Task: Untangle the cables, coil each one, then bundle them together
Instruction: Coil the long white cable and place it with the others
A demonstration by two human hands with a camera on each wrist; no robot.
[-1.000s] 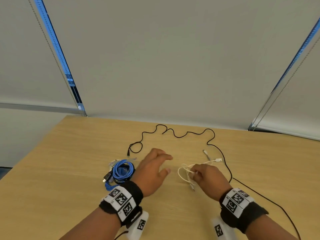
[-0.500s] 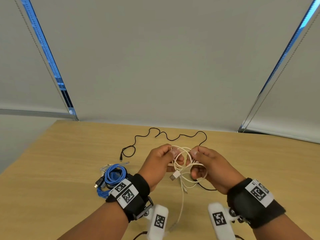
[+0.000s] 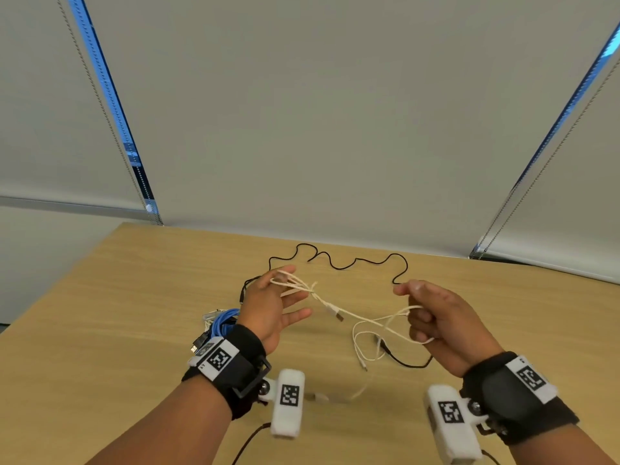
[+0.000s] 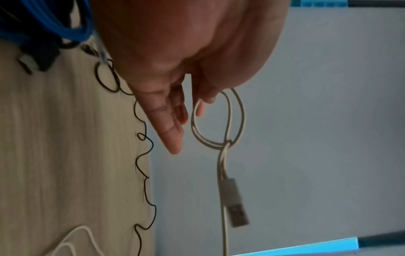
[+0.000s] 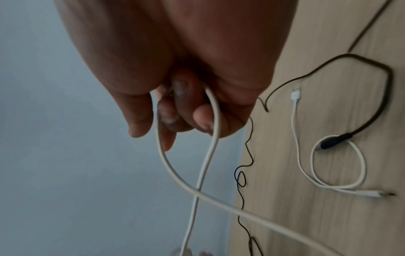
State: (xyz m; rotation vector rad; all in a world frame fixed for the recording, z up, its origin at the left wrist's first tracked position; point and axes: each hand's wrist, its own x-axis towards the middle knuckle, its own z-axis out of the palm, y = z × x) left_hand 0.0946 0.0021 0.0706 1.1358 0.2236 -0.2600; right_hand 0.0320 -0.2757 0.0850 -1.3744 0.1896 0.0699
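Note:
A white USB cable [image 3: 313,287] stretches in the air between my two hands above the wooden table [image 3: 134,330]. My left hand [image 3: 278,297] keeps its other fingers spread while a few small loops [image 4: 241,114] hang pinched at the thumb and forefinger; they meet in a twist from which the USB plug [image 4: 236,204] dangles. My right hand [image 3: 432,317] is curled round the other strands [image 5: 210,155]. A coiled blue cable [image 3: 223,325] lies left of my left wrist. A thin black cable [image 3: 352,261] snakes along the table's far side.
A short white cable [image 5: 362,166] lies looped on the table below my right hand, with a thicker black cable's plug [image 5: 335,142] across it. Grey window blinds [image 3: 335,129] stand close behind the table's far edge. Bare tabletop shows at left and right.
My hands rose from the table with the white cable, came together, then pulled apart. The cable is now drawn out between them and the left-hand loops have tightened into a twist.

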